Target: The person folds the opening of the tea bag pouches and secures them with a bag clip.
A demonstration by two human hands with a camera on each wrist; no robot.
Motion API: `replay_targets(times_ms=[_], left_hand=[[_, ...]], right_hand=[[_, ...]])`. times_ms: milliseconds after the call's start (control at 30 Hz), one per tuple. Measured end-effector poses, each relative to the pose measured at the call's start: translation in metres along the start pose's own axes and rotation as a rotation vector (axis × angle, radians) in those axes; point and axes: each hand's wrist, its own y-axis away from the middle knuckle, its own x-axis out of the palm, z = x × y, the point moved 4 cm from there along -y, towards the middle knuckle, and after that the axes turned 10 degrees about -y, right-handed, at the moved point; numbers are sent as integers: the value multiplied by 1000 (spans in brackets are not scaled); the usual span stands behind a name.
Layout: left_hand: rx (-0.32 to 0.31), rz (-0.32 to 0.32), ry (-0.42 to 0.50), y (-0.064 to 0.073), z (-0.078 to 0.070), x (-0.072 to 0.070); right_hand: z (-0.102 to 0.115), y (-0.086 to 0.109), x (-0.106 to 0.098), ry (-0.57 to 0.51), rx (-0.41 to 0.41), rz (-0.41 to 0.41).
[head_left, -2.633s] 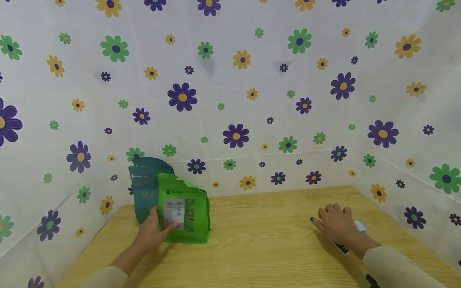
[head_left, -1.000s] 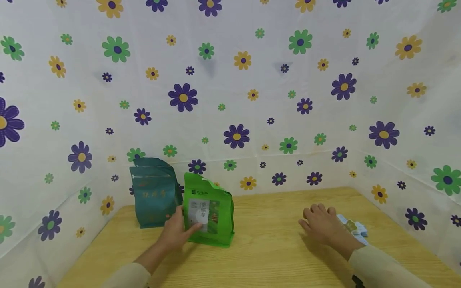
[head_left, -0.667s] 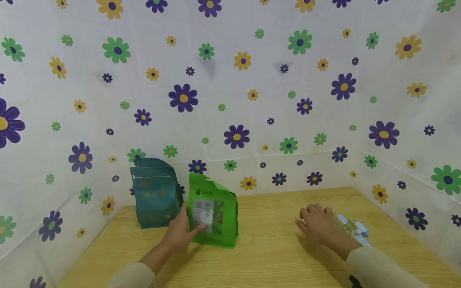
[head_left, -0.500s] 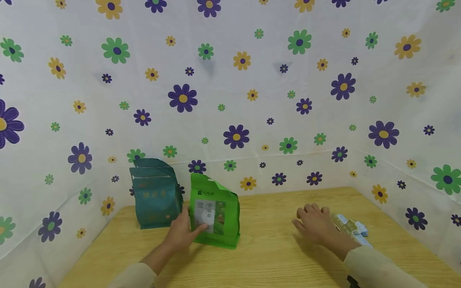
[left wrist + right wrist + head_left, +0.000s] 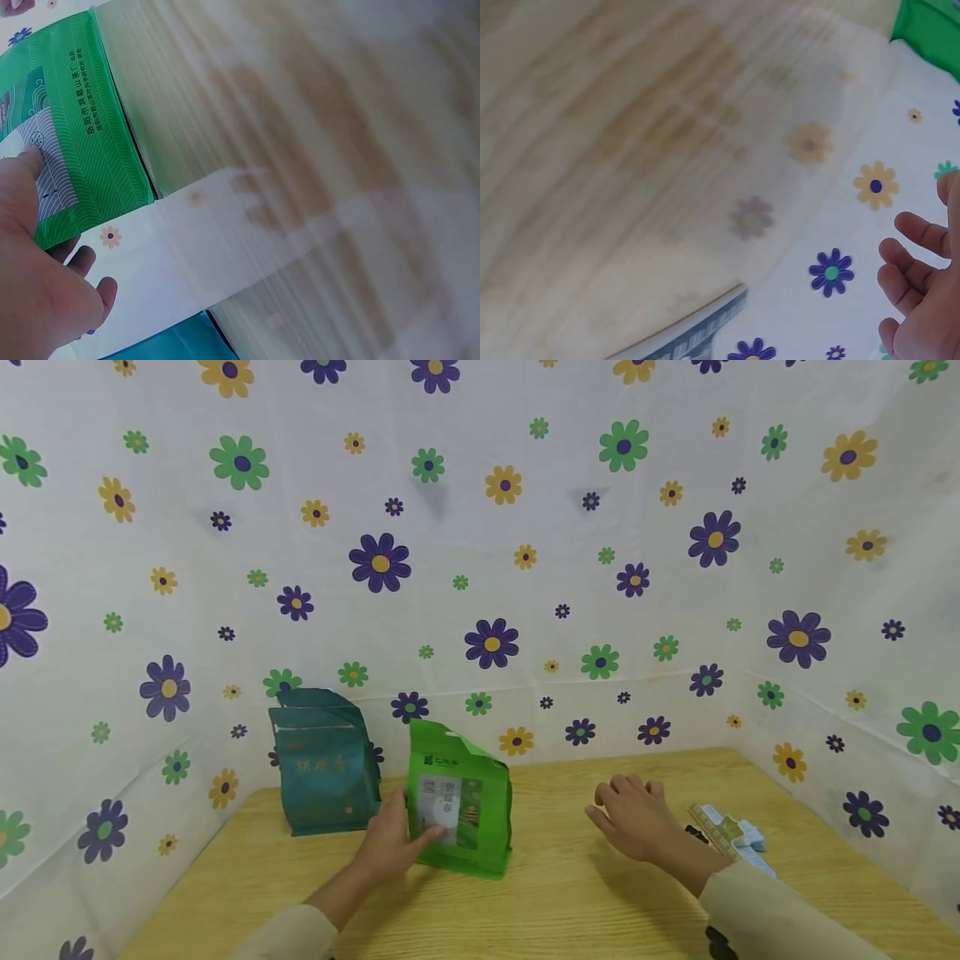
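Observation:
A bright green tea bag (image 5: 459,802) with a white and green label stands upright near the middle of the table. My left hand (image 5: 390,839) grips its left side, thumb across the front and fingers behind; the left wrist view shows the thumb on the bag's label. To the left stands a dark teal bag (image 5: 326,772) with faint gold lettering. My right hand (image 5: 633,814) is over the table right of the green bag, fingers loosely bent and holding nothing. The right wrist view shows those fingers apart.
Right of my right hand lie a gold strip with lettering (image 5: 716,829), a light blue piece (image 5: 752,837) and a small black piece (image 5: 697,833), partly hidden by the forearm. Flower-printed white sheets (image 5: 480,527) enclose the wooden table (image 5: 555,902) at the back and sides.
The green bag has moved right with my left hand, away from the teal bag it overlapped. My right hand has moved left, uncovering the strip and pieces behind it.

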Motion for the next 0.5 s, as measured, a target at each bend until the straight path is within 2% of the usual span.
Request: replay_targets(times_ms=[167, 500], left_hand=[[22, -16, -7, -2, -4, 2], [48, -1, -4, 1, -12, 7]], right_hand=[[14, -8, -6, -25, -26, -28], [40, -23, -23, -17, -69, -74]])
